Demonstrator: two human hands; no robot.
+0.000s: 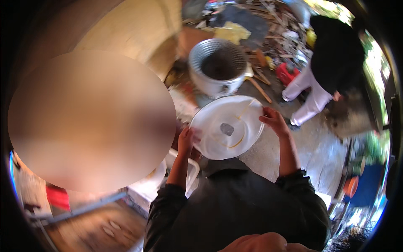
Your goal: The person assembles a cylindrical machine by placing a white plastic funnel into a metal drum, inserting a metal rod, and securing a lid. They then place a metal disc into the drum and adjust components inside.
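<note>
In front of my chest I hold a wide, round white basin [210,119], tilted a little. A grey squarish patch and thin yellowish streaks show on it. My left hand [185,140] grips its left edge, slightly smeared by motion. The fingers of my right hand [273,120] are closed on the upper right rim. Just beyond the basin stands a round metal drum [197,63] with a dimpled inner wall and a dark inside.
Scrap wood [279,25] lies heaped at the back. A person [336,50] in a dark top and pale trousers bends at the right, beside a red object [287,74]. A white tub [193,170] is by my left forearm. A large blurred area covers the left.
</note>
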